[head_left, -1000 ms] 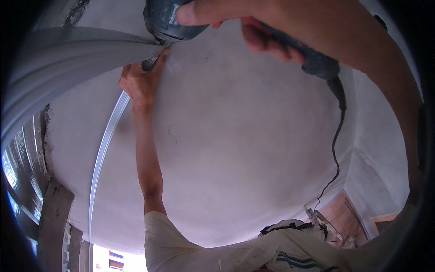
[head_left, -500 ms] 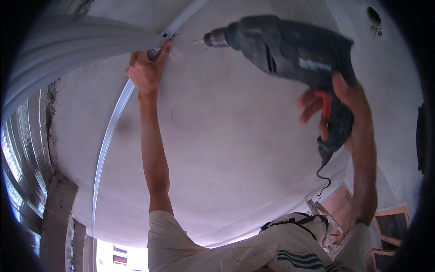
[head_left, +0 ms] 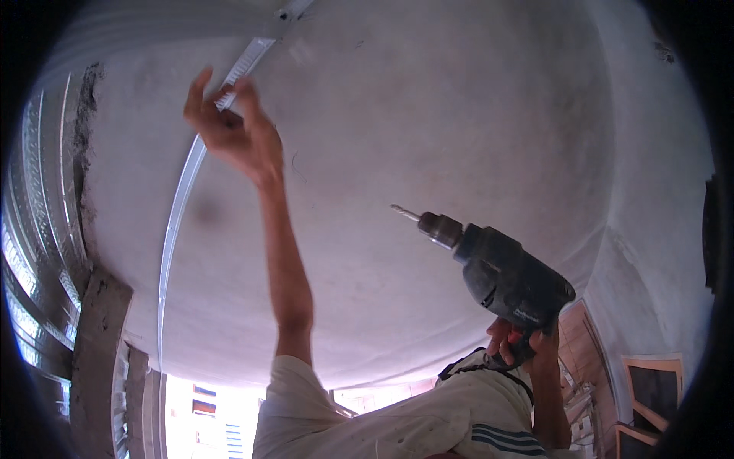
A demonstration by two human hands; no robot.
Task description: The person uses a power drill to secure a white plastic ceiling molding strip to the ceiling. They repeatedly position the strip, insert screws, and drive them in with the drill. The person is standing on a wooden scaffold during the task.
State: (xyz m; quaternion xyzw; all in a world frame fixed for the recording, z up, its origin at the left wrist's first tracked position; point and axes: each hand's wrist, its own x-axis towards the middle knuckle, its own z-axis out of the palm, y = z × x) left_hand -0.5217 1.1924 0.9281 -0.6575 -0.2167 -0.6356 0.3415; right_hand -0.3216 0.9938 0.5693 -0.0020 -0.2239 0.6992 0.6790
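Note:
My left hand (head_left: 237, 138) is raised with its fingers loosely spread, a little blurred by motion. Behind its fingertips runs a thin pale metal strip (head_left: 180, 199) along the grey plastered surface (head_left: 428, 130); whether the fingers touch it I cannot tell. Lower and to the right, my right hand (head_left: 524, 348) grips a dark power drill (head_left: 508, 279) by its handle, near the red trigger. The drill's bit (head_left: 405, 213) points up and left, apart from the surface and the strip.
A ribbed grey panel (head_left: 160, 27) blurs across the upper left. Ribbed metal sheeting (head_left: 38, 229) and a rough beam (head_left: 99, 344) stand on the left. Wooden frames with dark panels (head_left: 654, 382) lie at the lower right.
My right hand has brought the drill down and away from the strip. My left hand has come off the joint by the ribbed panel and lowered slightly, its fingers opening.

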